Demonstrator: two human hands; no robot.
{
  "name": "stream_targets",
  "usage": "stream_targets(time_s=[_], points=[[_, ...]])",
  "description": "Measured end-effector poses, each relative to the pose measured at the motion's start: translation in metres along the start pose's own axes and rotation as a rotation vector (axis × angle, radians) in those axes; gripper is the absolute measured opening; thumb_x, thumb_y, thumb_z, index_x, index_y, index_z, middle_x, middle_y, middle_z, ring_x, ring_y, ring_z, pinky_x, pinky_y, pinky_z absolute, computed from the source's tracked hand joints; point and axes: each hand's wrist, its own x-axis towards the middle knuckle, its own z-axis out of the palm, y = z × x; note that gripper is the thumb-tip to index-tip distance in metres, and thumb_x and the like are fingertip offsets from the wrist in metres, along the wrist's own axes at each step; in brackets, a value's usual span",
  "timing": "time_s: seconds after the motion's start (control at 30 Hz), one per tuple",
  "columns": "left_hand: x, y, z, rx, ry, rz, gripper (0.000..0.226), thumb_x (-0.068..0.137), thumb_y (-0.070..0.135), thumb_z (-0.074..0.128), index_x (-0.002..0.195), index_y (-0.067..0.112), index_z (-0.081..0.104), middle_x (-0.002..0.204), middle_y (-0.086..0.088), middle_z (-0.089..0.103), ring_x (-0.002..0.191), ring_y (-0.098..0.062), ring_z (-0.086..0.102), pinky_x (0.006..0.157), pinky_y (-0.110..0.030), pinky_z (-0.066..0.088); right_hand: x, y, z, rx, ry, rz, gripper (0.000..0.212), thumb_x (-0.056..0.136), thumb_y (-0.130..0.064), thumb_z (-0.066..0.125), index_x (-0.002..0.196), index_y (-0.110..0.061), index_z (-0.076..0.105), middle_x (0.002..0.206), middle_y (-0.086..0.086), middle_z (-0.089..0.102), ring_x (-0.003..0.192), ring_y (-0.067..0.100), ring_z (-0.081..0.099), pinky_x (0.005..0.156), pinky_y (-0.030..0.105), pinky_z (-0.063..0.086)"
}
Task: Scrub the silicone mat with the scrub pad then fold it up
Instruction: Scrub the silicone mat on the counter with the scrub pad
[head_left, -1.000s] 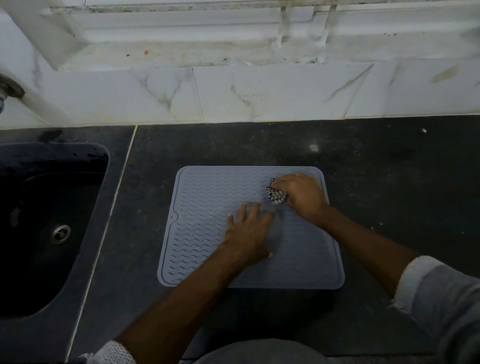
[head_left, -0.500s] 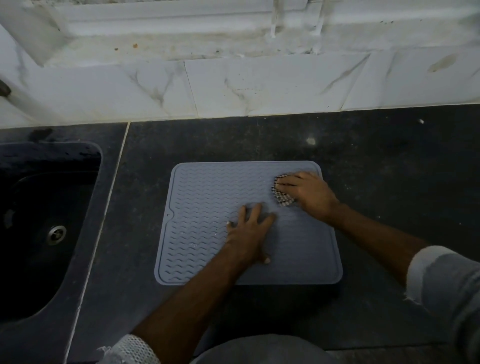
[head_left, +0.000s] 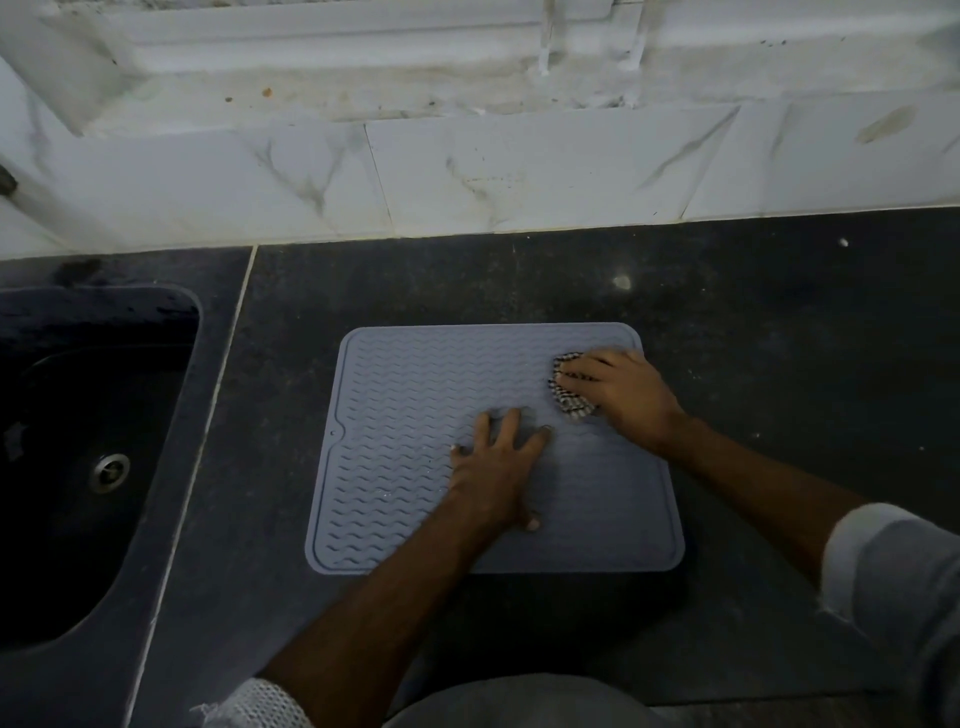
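Silicone mat (head_left: 415, 447) lies flat, unfolded, on the dark countertop (head_left: 779, 322). Right hand (head_left: 621, 392) presses the scrub pad (head_left: 563, 397) on its far right corner (fingers curled over it). Left hand (head_left: 496, 470) rests spread, mid-mat. Sink (head_left: 78, 467) lies left; tiled wall (head_left: 519, 171) behind.

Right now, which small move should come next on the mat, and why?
Probably sweep the scrub pad leftward. The right hand holds it at the far right corner of the silicone mat, the left hand presses the middle flat, and the left half lies uncovered.
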Motion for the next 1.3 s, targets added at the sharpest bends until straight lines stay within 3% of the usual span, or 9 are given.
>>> stream_targets(time_s=[0.1,0.2,0.4,0.47,0.57,0.77,0.93,1.1,1.3], points=[[0.000,-0.001,0.001,0.001,0.005,0.000,0.113,0.069,0.044,0.079,0.149,0.039,0.000,0.158,-0.002,-0.017,0.142,-0.039,-0.017,0.109,-0.068,0.011,-0.014,0.014,-0.008,-0.025,-0.039,0.076,0.049,0.072,-0.007,0.074,0.118,-0.016,0.063,0.125,0.007,0.061,0.116,0.032,0.054,0.089,0.045,0.042],[0.001,0.001,0.001,0.001,-0.018,-0.023,0.114,0.069,0.043,0.080,0.149,0.040,-0.001,0.157,-0.002,-0.018,0.142,-0.039,-0.018,0.110,-0.068,0.010,-0.001,0.003,-0.007,-0.008,0.005,0.120,0.039,0.078,-0.011,0.068,0.117,-0.017,0.064,0.125,0.005,0.061,0.116,0.031,0.051,0.095,0.045,0.037],[0.002,0.003,-0.003,0.017,-0.050,-0.034,0.114,0.069,0.044,0.079,0.149,0.039,-0.002,0.157,-0.003,-0.019,0.142,-0.039,-0.018,0.110,-0.067,0.011,0.027,-0.025,0.006,-0.006,-0.061,0.042,0.043,0.087,-0.014,0.056,0.130,-0.019,0.053,0.140,0.003,0.048,0.129,0.028,0.038,0.106,0.043,0.024],[0.000,0.003,-0.003,0.014,-0.045,-0.027,0.114,0.070,0.044,0.079,0.149,0.039,-0.003,0.157,-0.003,-0.019,0.142,-0.039,-0.018,0.110,-0.067,0.012,0.012,-0.015,0.000,-0.011,-0.042,0.026,0.046,0.083,-0.008,0.063,0.128,-0.015,0.055,0.137,0.007,0.051,0.127,0.031,0.042,0.105,0.047,0.028],[-0.003,0.001,-0.003,0.005,-0.030,-0.006,0.112,0.072,0.043,0.078,0.150,0.038,-0.003,0.158,-0.004,-0.019,0.142,-0.039,-0.018,0.110,-0.066,0.011,-0.018,0.011,-0.009,-0.059,-0.009,0.027,0.052,0.068,0.000,0.075,0.118,-0.010,0.063,0.124,0.012,0.061,0.113,0.037,0.055,0.088,0.049,0.044],[-0.004,0.003,-0.003,-0.010,-0.024,-0.011,0.112,0.072,0.042,0.078,0.150,0.037,-0.002,0.158,-0.004,-0.019,0.142,-0.039,-0.018,0.110,-0.067,0.010,-0.015,0.013,-0.013,-0.075,0.031,0.083,0.049,0.065,-0.002,0.078,0.111,-0.015,0.067,0.117,0.008,0.065,0.107,0.033,0.058,0.081,0.044,0.045],[0.000,0.003,-0.001,0.000,-0.030,-0.023,0.113,0.071,0.044,0.078,0.149,0.040,-0.003,0.157,-0.002,-0.021,0.142,-0.038,-0.019,0.110,-0.068,0.010,0.003,-0.010,0.002,-0.028,0.007,0.013,0.049,0.074,-0.007,0.070,0.121,-0.016,0.061,0.128,0.007,0.058,0.119,0.033,0.050,0.098,0.049,0.037],[-0.001,0.001,-0.001,-0.010,-0.025,-0.010,0.113,0.072,0.043,0.078,0.150,0.039,-0.004,0.157,-0.002,-0.021,0.142,-0.037,-0.020,0.111,-0.067,0.009,-0.031,0.018,-0.006,-0.080,0.071,0.024,0.053,0.061,-0.002,0.082,0.111,-0.013,0.068,0.116,0.009,0.066,0.104,0.035,0.061,0.076,0.045,0.050],[-0.002,0.001,-0.001,-0.013,-0.027,-0.006,0.112,0.073,0.042,0.077,0.150,0.038,-0.004,0.157,-0.004,-0.021,0.142,-0.038,-0.020,0.111,-0.067,0.008,-0.035,0.023,-0.013,-0.067,0.090,0.111,0.050,0.062,-0.003,0.080,0.109,-0.014,0.068,0.115,0.009,0.066,0.104,0.034,0.060,0.077,0.043,0.045]])
